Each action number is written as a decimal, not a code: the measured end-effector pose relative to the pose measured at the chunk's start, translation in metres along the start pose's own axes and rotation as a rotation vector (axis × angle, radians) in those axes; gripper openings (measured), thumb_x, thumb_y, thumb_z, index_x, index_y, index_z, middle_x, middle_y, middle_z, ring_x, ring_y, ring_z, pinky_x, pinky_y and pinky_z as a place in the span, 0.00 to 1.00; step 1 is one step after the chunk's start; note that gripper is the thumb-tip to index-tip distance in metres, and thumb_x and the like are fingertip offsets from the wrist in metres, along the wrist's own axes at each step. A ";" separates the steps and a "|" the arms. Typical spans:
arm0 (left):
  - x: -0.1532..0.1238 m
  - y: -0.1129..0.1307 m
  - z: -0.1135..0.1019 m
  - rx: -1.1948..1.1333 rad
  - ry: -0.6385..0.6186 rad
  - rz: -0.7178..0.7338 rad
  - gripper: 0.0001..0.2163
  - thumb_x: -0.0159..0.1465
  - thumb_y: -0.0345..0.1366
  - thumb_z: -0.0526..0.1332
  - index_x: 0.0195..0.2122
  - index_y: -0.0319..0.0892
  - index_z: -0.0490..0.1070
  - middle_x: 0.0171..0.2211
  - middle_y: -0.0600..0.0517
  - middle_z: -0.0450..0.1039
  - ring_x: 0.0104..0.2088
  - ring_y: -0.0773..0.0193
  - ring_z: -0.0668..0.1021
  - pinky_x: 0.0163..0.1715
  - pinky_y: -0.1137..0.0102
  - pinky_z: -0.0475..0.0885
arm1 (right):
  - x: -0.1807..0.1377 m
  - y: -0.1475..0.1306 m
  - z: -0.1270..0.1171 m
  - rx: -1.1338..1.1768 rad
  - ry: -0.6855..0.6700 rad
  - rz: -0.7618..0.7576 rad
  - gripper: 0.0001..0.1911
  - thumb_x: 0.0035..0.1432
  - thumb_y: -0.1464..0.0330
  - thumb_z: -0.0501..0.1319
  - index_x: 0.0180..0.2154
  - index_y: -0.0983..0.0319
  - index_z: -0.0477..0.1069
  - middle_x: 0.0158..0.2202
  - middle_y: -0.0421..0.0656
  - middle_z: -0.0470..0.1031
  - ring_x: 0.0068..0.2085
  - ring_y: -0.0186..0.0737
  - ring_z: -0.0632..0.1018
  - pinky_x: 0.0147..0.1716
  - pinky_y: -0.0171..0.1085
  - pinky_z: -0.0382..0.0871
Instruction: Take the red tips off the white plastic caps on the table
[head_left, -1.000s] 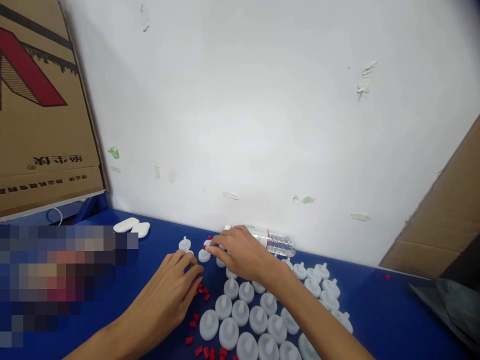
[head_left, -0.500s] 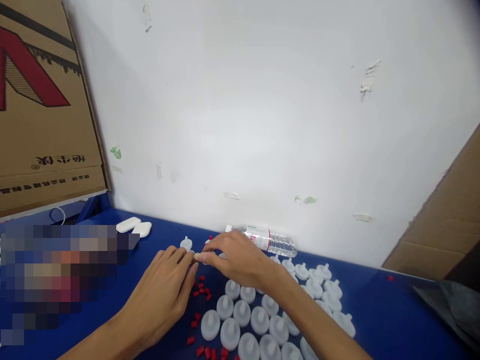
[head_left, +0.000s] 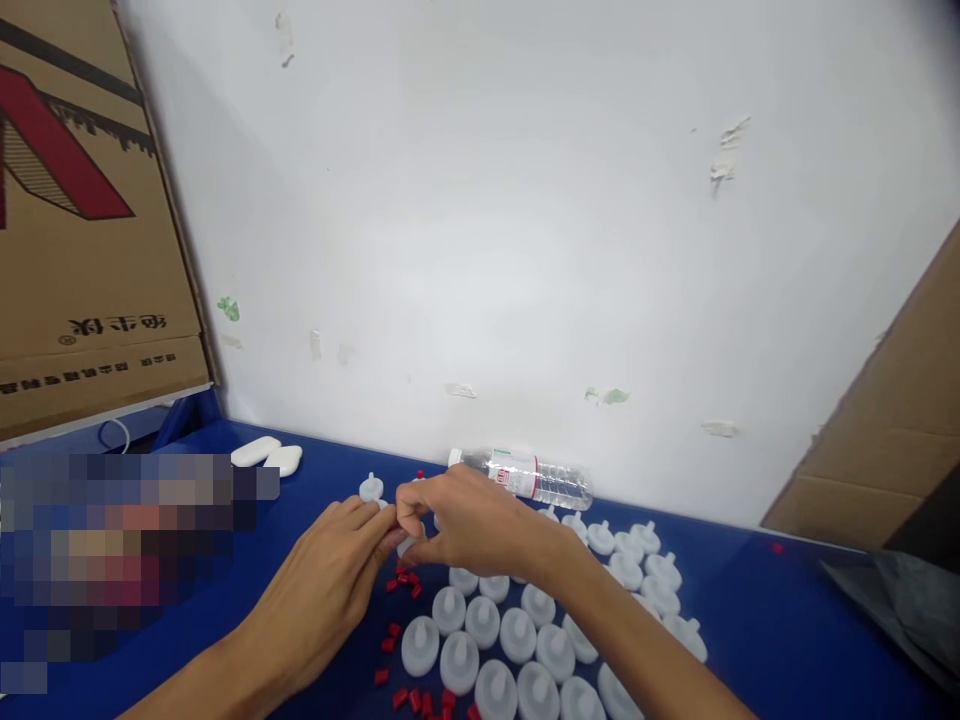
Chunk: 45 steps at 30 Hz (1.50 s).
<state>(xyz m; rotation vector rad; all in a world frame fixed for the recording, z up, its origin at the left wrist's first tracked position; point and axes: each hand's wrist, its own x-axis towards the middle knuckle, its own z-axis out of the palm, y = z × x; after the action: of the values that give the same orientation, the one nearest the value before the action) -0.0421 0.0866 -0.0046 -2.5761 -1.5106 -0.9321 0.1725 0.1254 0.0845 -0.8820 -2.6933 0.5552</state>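
Stretching beneath the left hand (head_left: 330, 565) and the right hand (head_left: 480, 525) as a blue table (head_left: 780, 640). Bearing white nozzled caps (head_left: 517, 635), nozzles up, on both sides of the right forearm (head_left: 637, 635), and small red pieces (head_left: 388, 646) between the left hand and the caps. Supporting a clear bottle (head_left: 561, 486), lying just beyond the right hand, two white ovals (head_left: 283, 461) beyond the left, and, well right of both, a dark grey sheet (head_left: 900, 610).

Over on the tabletop (head_left: 757, 630), counting from the caps (head_left: 518, 636), the bottle (head_left: 551, 484) lies at twelve o'clock, most plugs (head_left: 382, 677) at nine, the sheet (head_left: 892, 610) at three.
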 end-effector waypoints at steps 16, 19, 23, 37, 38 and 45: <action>-0.001 0.009 -0.002 -0.043 -0.024 -0.077 0.22 0.82 0.49 0.46 0.34 0.47 0.69 0.32 0.52 0.74 0.35 0.53 0.74 0.40 0.60 0.66 | 0.007 0.022 0.013 -0.150 0.149 0.032 0.08 0.68 0.73 0.70 0.46 0.56 0.78 0.43 0.39 0.86 0.41 0.39 0.82 0.40 0.36 0.64; 0.001 0.005 0.003 -0.013 -0.048 -0.056 0.17 0.80 0.46 0.50 0.36 0.47 0.71 0.36 0.51 0.76 0.39 0.51 0.75 0.42 0.59 0.66 | 0.008 0.029 0.022 -0.102 0.131 0.036 0.07 0.67 0.70 0.72 0.46 0.55 0.80 0.45 0.38 0.87 0.41 0.39 0.83 0.41 0.36 0.68; -0.001 0.001 0.010 0.036 -0.073 -0.040 0.14 0.79 0.41 0.51 0.39 0.47 0.74 0.37 0.50 0.77 0.39 0.51 0.76 0.43 0.58 0.66 | 0.008 0.032 0.025 -0.092 0.184 0.053 0.08 0.72 0.65 0.67 0.51 0.55 0.81 0.50 0.41 0.86 0.51 0.44 0.83 0.50 0.41 0.71; -0.005 0.006 0.009 0.059 -0.125 -0.015 0.17 0.81 0.37 0.47 0.41 0.47 0.75 0.40 0.49 0.78 0.40 0.53 0.78 0.47 0.56 0.70 | 0.007 0.048 0.055 -0.162 0.099 0.110 0.29 0.82 0.53 0.43 0.68 0.59 0.71 0.73 0.50 0.70 0.79 0.60 0.57 0.75 0.67 0.47; -0.005 0.007 0.007 0.057 -0.121 -0.014 0.19 0.81 0.37 0.45 0.41 0.47 0.75 0.40 0.49 0.78 0.39 0.54 0.77 0.47 0.56 0.70 | 0.007 0.048 0.054 -0.153 0.099 0.109 0.29 0.82 0.53 0.43 0.67 0.59 0.71 0.72 0.50 0.71 0.78 0.60 0.59 0.75 0.67 0.48; -0.002 0.003 0.000 0.075 -0.024 -0.044 0.18 0.80 0.35 0.46 0.49 0.47 0.77 0.44 0.46 0.80 0.46 0.49 0.76 0.49 0.53 0.70 | 0.007 0.046 0.049 -0.115 0.109 0.100 0.28 0.82 0.57 0.43 0.65 0.60 0.73 0.68 0.52 0.75 0.73 0.56 0.67 0.73 0.66 0.52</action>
<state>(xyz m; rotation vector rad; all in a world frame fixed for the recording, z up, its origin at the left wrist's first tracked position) -0.0402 0.0829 -0.0048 -2.5210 -1.5822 -0.8344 0.1734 0.1505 0.0222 -1.0500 -2.6152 0.3633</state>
